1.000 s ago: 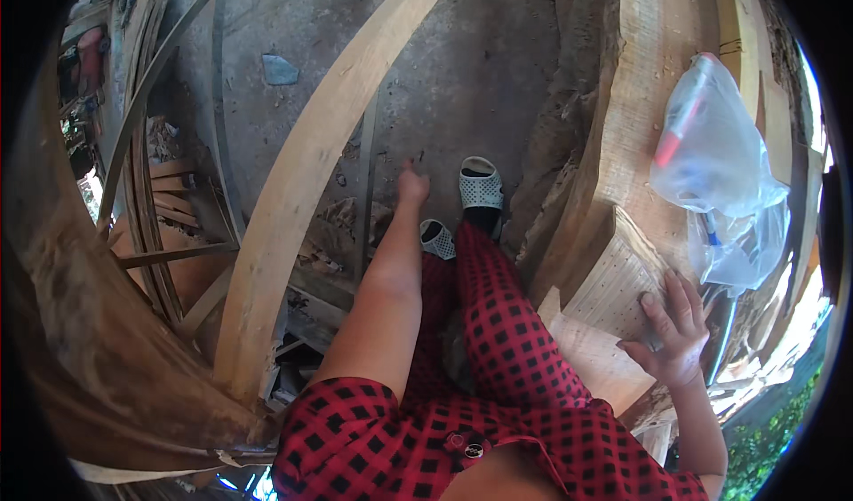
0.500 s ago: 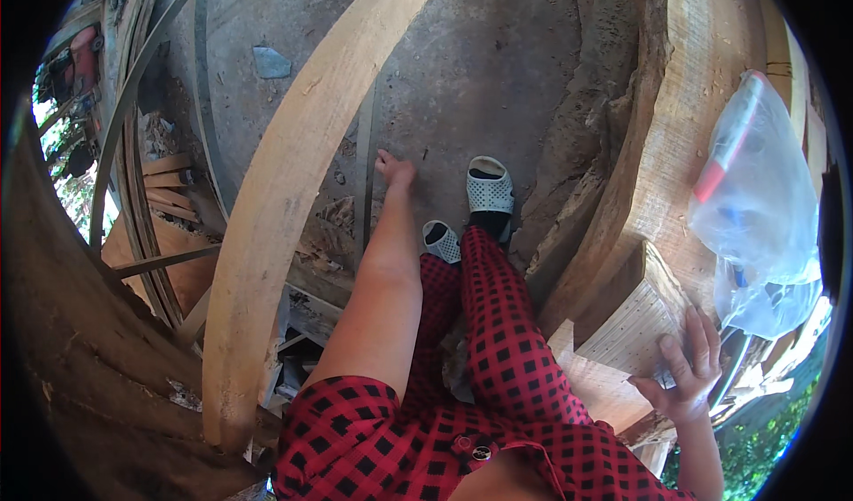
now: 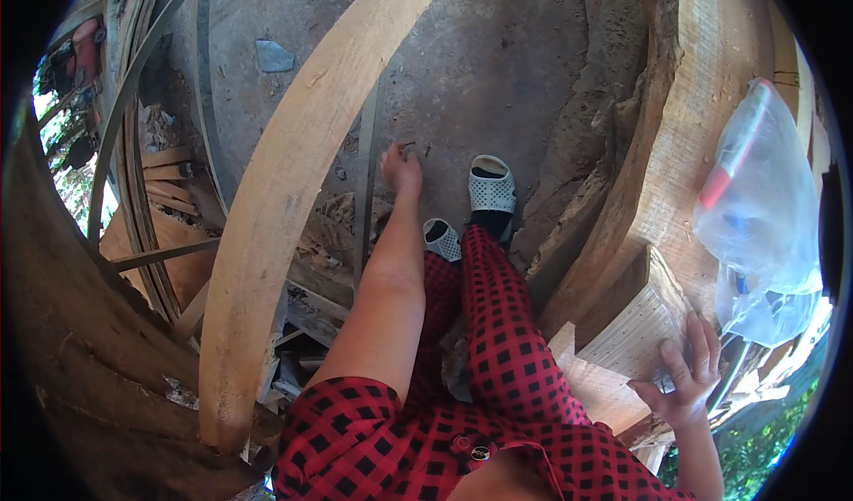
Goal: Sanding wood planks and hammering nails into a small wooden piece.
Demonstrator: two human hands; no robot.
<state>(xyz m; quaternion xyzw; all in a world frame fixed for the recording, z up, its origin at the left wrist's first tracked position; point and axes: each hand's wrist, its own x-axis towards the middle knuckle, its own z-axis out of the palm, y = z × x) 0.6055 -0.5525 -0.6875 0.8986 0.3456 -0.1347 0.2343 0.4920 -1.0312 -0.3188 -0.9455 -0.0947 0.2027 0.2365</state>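
My left hand (image 3: 402,170) reaches down low over the concrete floor, its fingers drawn together. At their tips shows a small dark thin piece (image 3: 409,144), too small to name. Close by on the floor lies another small dark bit (image 3: 427,150). My right hand (image 3: 689,372) rests with spread fingers against the end of a wooden block (image 3: 635,328), which sits beside a large pale timber (image 3: 711,83). It grips nothing.
A long curved plank (image 3: 284,172) slants up past my left arm. On the right timber lies a clear plastic bag (image 3: 760,226) with a red-and-white item inside. Thin wood strips (image 3: 169,181) and offcuts are at the left. My feet wear white perforated shoes (image 3: 491,190).
My left hand has turned and shifted slightly right, its fingers now drawn in with a small dark thin piece at their tips. My right hand stays on the block.
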